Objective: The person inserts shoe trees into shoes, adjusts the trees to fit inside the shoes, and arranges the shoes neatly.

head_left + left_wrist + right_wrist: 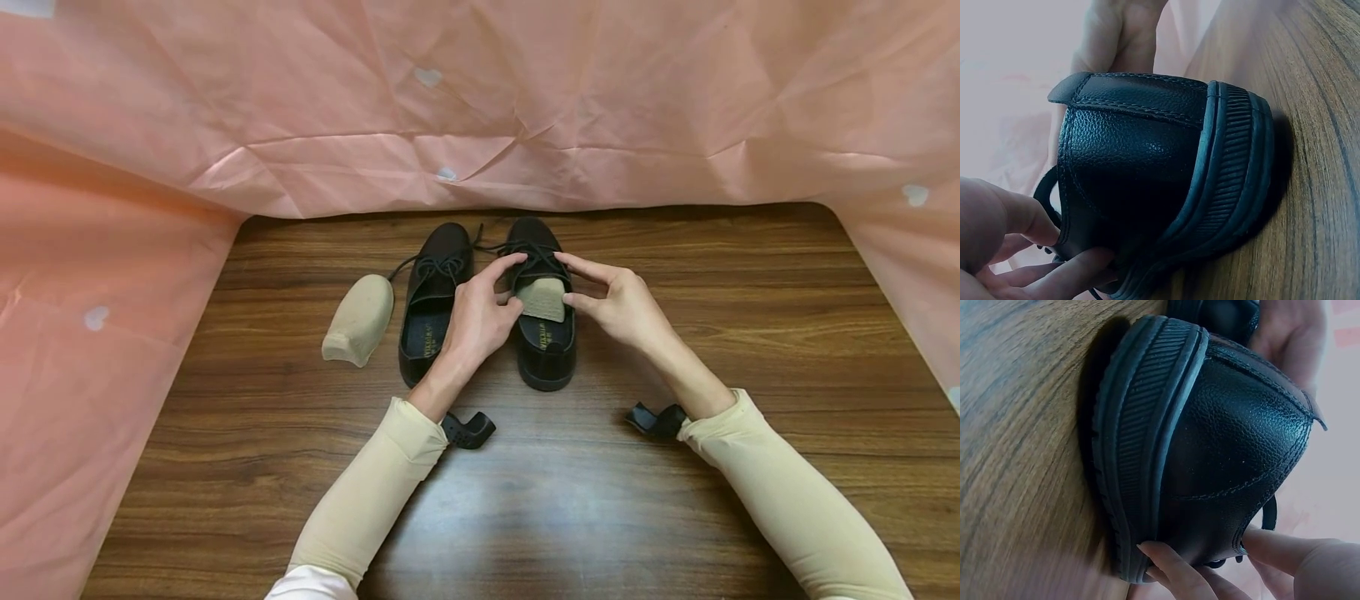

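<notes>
A black lace-up shoe (546, 371) stands on the table, toe pointing away, with a beige moulded shoe insert (543, 298) partly inside its opening. My left hand (483, 312) grips the shoe's left side, thumb at the collar edge and fingers along the outside. On the opposite side my right hand (628, 307) holds it the same way. Both wrist views show the heel and ribbed sole close up, with left fingers (1069, 275) and right fingers (1179, 569) against the upper. The insert's front end is hidden in the shoe.
The matching black shoe (446, 242) stands just left, partly behind my left hand. A second beige insert (360, 317) lies left of it on the wooden table (262, 433). Pink cloth (480, 100) hangs around the back and sides. Black wrist mounts (469, 431) sit below both hands.
</notes>
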`<state>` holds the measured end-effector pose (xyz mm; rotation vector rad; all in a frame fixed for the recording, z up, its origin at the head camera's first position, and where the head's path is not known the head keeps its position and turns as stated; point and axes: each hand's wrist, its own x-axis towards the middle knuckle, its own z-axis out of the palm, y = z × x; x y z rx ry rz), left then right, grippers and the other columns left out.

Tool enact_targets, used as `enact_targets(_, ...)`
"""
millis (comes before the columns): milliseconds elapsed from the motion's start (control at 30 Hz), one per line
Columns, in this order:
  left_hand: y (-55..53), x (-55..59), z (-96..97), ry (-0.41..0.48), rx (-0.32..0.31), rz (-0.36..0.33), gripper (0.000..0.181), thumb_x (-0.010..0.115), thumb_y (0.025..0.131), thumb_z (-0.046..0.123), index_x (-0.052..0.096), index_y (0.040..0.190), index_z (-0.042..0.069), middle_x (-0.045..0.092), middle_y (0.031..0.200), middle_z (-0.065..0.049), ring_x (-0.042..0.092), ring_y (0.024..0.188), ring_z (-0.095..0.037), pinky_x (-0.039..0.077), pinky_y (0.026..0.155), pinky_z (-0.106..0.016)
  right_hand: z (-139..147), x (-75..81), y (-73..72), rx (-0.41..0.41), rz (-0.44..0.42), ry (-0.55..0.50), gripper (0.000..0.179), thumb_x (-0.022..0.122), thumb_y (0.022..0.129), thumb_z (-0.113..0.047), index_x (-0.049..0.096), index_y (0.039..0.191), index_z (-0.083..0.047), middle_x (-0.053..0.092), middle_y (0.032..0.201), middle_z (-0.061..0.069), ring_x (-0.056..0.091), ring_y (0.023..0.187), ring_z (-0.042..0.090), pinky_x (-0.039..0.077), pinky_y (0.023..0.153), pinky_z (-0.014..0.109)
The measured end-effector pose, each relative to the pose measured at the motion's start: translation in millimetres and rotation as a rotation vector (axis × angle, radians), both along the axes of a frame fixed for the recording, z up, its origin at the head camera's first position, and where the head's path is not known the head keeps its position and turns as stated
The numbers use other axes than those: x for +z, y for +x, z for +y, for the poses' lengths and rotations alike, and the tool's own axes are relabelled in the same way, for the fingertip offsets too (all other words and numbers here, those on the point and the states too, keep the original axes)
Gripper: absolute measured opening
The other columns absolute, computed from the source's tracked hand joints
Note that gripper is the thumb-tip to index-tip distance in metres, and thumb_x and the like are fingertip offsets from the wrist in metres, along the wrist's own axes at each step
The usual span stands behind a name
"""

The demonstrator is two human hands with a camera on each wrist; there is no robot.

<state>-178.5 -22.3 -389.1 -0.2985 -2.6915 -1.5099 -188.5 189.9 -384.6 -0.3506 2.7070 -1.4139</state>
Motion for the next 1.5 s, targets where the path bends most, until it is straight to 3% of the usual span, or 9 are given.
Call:
enact_targets(167,0.2,-1.4,0.4,-0.01,-0.002,-0.009,0.06,0.061,0.087,-0.001,0.058,0.139,0.028,0.068,0.12,-0.018,0.071,0.098,-0.018,0.042,0.049,-0.026,0,-0.7,-0.1,-0.001,-0.002,0.013,0.056,0.074,0.09,-0.011,0.058,0.141,-0.023,0.058,0.138,0.011,0.056,0.121,0.024,0.041,0.074,0.019)
enact_targets(433,1.2,-3.6,0.2,-0.033,-0.033,-0.001,0.057,0.061,0.092,0.002,0.054,0.143,0.026,0.071,0.108,-0.019,0.069,0.105,-0.021,0.048,0.057,-0.025,1,-3.2,0.3,-0.001,-0.016,0.0,0.056,0.075,0.09,-0.015,0.058,0.142,-0.025,0.061,0.134,0.013,0.06,0.121,0.028,0.045,0.071,0.016)
enact_targets(667,4.3,-2.8,0.4,-0.136,-0.056,0.019,0.058,0.064,0.094,0.008,0.048,0.148,0.023,0.053,0.144,-0.009,0.06,0.12,-0.022,0.051,0.088,-0.036,2,-2.8,1.7,0.005,0.012,0.107,0.055,0.074,0.091,-0.029,0.055,0.143,-0.031,0.058,0.138,0.013,0.057,0.078,0.025,0.04,0.062,0.032)
enact_targets(800,6.5,1.3,1.2,-0.209,-0.048,0.048,0.059,0.067,0.093,0.016,0.047,0.149,0.02,0.041,0.152,-0.009,0.046,0.135,-0.027,0.04,0.106,-0.043,2,-3.8,2.8,0.003,0.053,0.089,0.055,0.073,0.092,-0.026,0.055,0.144,-0.028,0.053,0.144,0.012,0.066,0.101,0.03,0.052,0.084,0.045)
enact_targets(867,7.4,3.5,1.0,-0.218,-0.05,0.061,0.06,0.067,0.094,0.017,0.046,0.149,0.019,0.04,0.153,-0.009,0.044,0.136,-0.027,0.039,0.108,-0.044,2,-3.7,3.5,0.003,0.091,0.097,0.057,0.074,0.091,-0.026,0.055,0.145,-0.026,0.05,0.148,0.012,0.053,0.129,0.032,0.044,0.1,0.053)
enact_targets(933,8.5,6.6,-0.2,-0.218,-0.063,0.082,0.061,0.068,0.093,0.017,0.045,0.15,0.018,0.041,0.153,-0.008,0.045,0.136,-0.026,0.04,0.107,-0.044,2,-3.5,3.7,0.001,0.138,0.128,0.06,0.075,0.09,-0.027,0.053,0.146,-0.024,0.045,0.151,0.013,0.045,0.136,0.034,0.039,0.104,0.056)
enact_targets(1167,11.7,19.2,-11.2,-0.168,-0.108,0.218,0.059,0.072,0.09,0.013,0.051,0.145,0.016,0.05,0.145,-0.004,0.061,0.104,-0.022,0.049,0.085,-0.035,-2,5.5,2.9,0.033,0.229,0.186,0.073,0.077,0.087,-0.036,0.044,0.151,-0.024,0.042,0.154,0.009,0.039,0.141,0.033,0.035,0.107,0.057)
enact_targets(1367,14.8,26.5,-19.4,-0.161,-0.092,0.298,0.055,0.074,0.088,0.012,0.055,0.14,0.016,0.052,0.145,-0.003,0.06,0.102,-0.017,0.049,0.084,-0.031,-8,10.4,3.0,0.064,0.225,0.198,0.077,0.078,0.085,-0.039,0.043,0.152,-0.025,0.04,0.156,0.007,0.039,0.14,0.032,0.035,0.107,0.057)
enact_targets(1500,15.9,28.5,-22.2,-0.175,-0.085,0.341,0.053,0.074,0.087,0.01,0.057,0.138,0.015,0.053,0.143,-0.005,0.058,0.118,-0.018,0.047,0.094,-0.035,-10,11.2,3.9,0.062,0.241,0.19,0.076,0.079,0.085,-0.037,0.044,0.151,-0.023,0.041,0.155,0.006,0.04,0.14,0.031,0.035,0.108,0.055)
